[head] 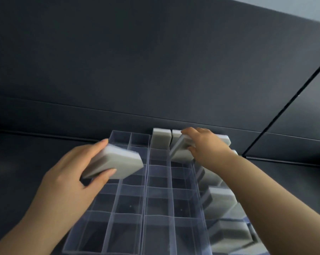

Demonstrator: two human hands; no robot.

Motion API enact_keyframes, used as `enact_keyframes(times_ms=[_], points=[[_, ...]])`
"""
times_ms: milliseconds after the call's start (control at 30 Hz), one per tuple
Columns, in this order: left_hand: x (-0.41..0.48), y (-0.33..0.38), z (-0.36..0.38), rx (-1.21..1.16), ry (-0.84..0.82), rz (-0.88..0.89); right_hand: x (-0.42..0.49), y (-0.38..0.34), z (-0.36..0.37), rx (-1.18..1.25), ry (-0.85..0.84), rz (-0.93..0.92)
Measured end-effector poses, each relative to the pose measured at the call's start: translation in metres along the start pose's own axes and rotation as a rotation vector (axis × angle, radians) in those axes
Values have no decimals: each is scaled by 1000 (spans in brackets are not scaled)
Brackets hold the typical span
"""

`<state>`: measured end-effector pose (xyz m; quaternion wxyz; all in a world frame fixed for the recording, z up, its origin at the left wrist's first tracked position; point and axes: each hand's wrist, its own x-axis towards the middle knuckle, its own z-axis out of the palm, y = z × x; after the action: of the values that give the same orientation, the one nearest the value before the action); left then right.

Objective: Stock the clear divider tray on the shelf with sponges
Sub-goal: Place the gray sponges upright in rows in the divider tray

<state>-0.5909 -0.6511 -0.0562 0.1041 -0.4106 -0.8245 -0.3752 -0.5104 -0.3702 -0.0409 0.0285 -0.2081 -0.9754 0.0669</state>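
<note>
A clear divider tray (146,190) with many small compartments lies on a dark shelf in front of me. My left hand (67,179) grips a grey-white sponge (117,161) flat above the tray's left columns. My right hand (205,144) holds a second sponge (181,150), tilted on edge over a far compartment right of centre. One sponge (161,138) stands upright in the back row beside it. Several more sponges (220,201) stand in the rightmost column, partly hidden by my right forearm.
The dark shelf surface (17,162) extends left of the tray. A dark back panel (155,70) rises just behind the tray. A dark vertical seam (284,107) in the panels runs up to the right.
</note>
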Motion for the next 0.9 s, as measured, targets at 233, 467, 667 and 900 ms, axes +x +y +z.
enact_keyframes(times_ms=[233,467,667,900], points=[[-5,1,0,-10,-2,14,3,-3,-4,-75,-30,3],[-5,1,1,-35,-2,73,7,-3,0,-91,-76,17],[-5,-1,-1,-27,4,71,16,-7,8,-175,-124,36],[-7,-8,-3,-12,21,53,26,-10,12,-227,-144,23]])
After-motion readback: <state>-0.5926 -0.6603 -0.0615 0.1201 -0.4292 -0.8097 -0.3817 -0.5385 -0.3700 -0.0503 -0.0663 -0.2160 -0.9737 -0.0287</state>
